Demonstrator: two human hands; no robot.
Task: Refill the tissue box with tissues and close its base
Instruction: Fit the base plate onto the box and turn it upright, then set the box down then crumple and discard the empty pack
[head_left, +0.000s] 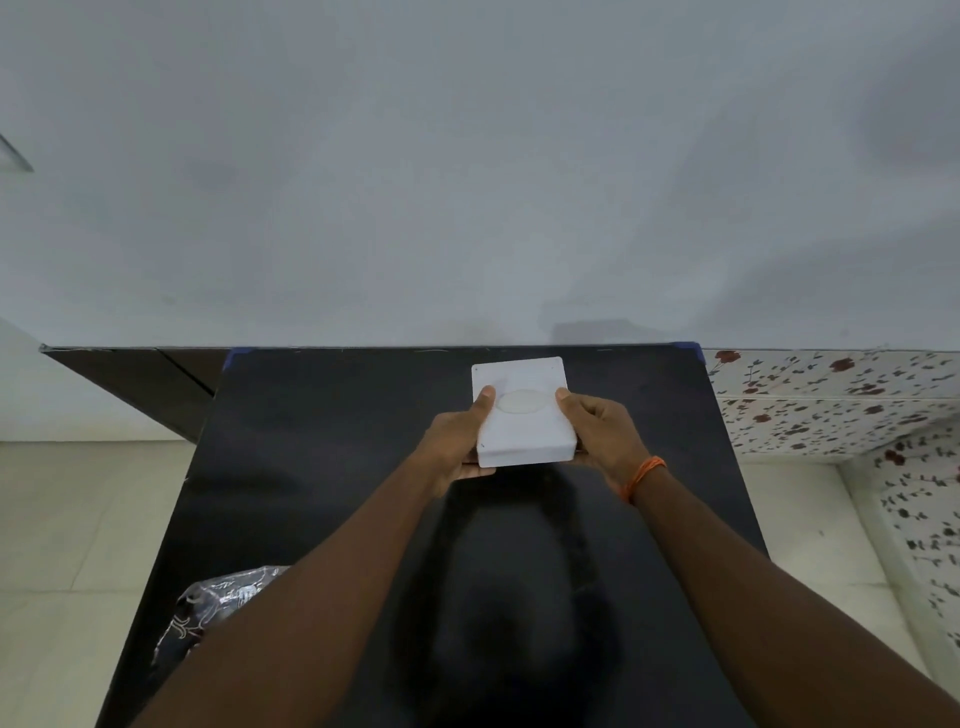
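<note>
box near far edge of surface, slot face up | left hand and right hand clamp its sides, thumbs on top, likely to flip it | pack waits at near-left edge

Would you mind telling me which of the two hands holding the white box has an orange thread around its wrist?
The right hand, gripping the white plastic tissue box, has the orange thread band at its wrist; the left hand has a bare wrist.
</note>
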